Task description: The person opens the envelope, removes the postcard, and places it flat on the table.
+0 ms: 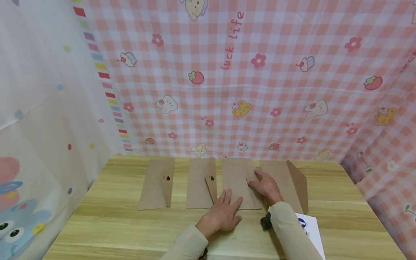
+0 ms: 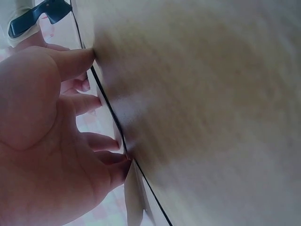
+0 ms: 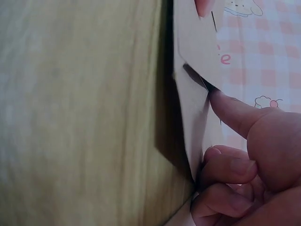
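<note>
While the left hand [image 1: 219, 213] rests with its fingers spread on the near left corner of the third envelope [image 1: 235, 180], we see the right hand [image 1: 266, 187] at work on that envelope's right side. Its thumb tip touches the edge of the flap [image 3: 193, 113], which stands a little away from the body, and its other fingers are curled close by; whether they pinch the paper between them we cannot tell (the hand itself covers the spot). The third envelope lies flat on the wooden table [image 1: 123, 231], third from our left in a row of four.

To its left we find the second envelope [image 1: 198, 184] and, farthest along, the first envelope [image 1: 152, 187], each with a pointed flap folded over from the right and a small dark print near the flap's tip. Just right of the third lies the fourth envelope [image 1: 277, 177], its darker flap opened outward to the right.

Under the right forearm we make out part of a white sheet [image 1: 313, 231] with blue print. Behind the table we have a pink checked cloth [image 1: 276, 90] bearing cupcakes, strawberries and flowers.
</note>
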Tool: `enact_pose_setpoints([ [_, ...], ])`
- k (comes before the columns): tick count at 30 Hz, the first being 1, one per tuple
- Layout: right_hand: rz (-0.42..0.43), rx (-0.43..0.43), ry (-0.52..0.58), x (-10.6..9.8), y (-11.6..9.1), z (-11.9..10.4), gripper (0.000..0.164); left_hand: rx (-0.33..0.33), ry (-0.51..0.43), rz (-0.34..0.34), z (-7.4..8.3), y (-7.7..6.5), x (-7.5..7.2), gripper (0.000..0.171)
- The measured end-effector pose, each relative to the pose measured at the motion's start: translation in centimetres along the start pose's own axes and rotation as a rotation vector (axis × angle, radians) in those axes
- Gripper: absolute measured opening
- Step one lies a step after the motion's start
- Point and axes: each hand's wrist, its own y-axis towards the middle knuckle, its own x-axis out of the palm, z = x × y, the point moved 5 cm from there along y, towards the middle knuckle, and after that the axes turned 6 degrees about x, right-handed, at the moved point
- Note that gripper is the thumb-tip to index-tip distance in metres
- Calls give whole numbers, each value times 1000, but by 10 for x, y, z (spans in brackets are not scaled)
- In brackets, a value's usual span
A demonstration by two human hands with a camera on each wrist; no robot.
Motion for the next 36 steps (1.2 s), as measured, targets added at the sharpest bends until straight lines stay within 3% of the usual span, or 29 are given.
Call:
enact_pose_setpoints([
  [10,12,-16,-53,-1,-1,-3,68,-1,6,-2,1,0,0,60],
  [36,-37,31,27,2,0,2,73,-11,-3,-25,0,1,2,60],
])
